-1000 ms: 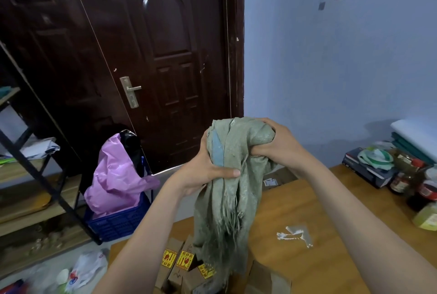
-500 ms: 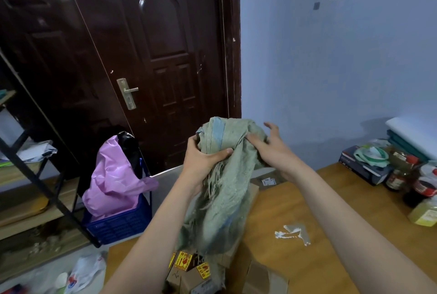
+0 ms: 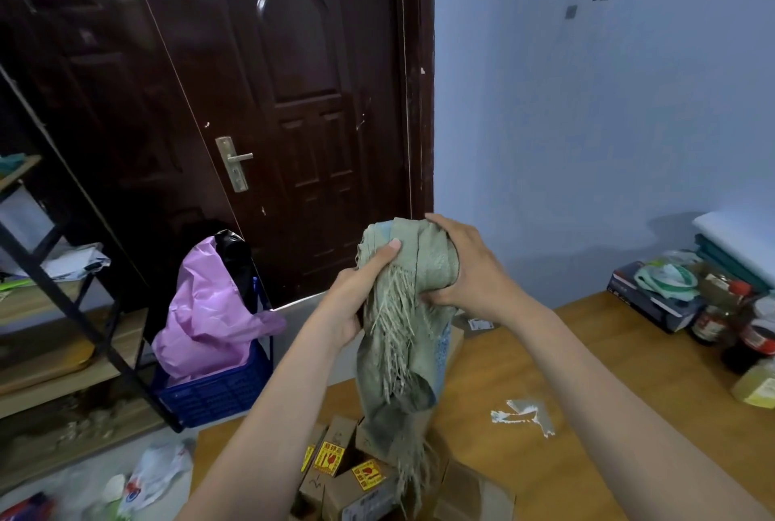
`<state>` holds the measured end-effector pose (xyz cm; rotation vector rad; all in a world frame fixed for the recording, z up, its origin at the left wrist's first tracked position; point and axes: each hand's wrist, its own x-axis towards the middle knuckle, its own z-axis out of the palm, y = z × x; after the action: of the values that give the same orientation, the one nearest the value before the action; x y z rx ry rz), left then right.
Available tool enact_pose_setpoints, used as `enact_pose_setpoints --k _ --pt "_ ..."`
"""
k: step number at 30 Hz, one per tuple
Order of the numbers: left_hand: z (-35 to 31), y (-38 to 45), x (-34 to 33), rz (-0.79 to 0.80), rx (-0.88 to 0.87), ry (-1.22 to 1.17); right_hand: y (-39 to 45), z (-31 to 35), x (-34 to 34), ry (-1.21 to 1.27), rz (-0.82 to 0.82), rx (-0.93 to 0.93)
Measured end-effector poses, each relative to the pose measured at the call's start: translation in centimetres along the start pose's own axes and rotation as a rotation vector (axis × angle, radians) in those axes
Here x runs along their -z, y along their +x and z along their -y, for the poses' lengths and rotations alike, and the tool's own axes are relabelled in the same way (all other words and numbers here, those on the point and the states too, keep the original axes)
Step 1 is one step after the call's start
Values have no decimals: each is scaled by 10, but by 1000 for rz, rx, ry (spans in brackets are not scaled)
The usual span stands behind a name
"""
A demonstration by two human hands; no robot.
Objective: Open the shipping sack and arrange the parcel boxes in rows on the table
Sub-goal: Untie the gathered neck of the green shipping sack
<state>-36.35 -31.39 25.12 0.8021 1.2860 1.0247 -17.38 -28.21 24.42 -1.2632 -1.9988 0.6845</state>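
The emptied grey-green woven sack (image 3: 404, 311) is gripped, bunched, by both the left hand (image 3: 356, 294) and right hand (image 3: 465, 269), while brown cardboard parcel boxes (image 3: 356, 474) are left heaped, not yet arranged in rows, at the wooden table's (image 3: 587, 373) near edge.

table (image 3: 587, 353): wooden, filling the right and near part of the scene
near edge: cardboard boxes (image 3: 356, 474) clustered together, some with yellow-red stickers
far edge: 1 flat box (image 3: 478, 323) with a white label
middle: torn scrap (image 3: 524, 415) of grey-white material
far right: dark box (image 3: 654, 298), jars (image 3: 713, 319), a yellow bottle (image 3: 757, 386), crowded together
floor (image 3: 63, 457): blue crate (image 3: 218, 390), white bags (image 3: 146, 478), left of the table
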Motion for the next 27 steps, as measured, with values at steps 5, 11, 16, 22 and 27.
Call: enact_pose_setpoints --k 5,11,16,22,27 --pt "11 6 9 154 -97 271 4 -3 7 -14 -58 -32" --pt "21 9 12 82 -453 357 9 -4 11 73 -34 -112" --pt "21 10 12 17 -580 318 11 -8 14 337 -7 -235" --pt "20 23 8 -104 -542 173 2 -9 -2 458 -104 -200" --pt "19 31 5 -131 -447 14 -1 -11 -12 483 19 -162"
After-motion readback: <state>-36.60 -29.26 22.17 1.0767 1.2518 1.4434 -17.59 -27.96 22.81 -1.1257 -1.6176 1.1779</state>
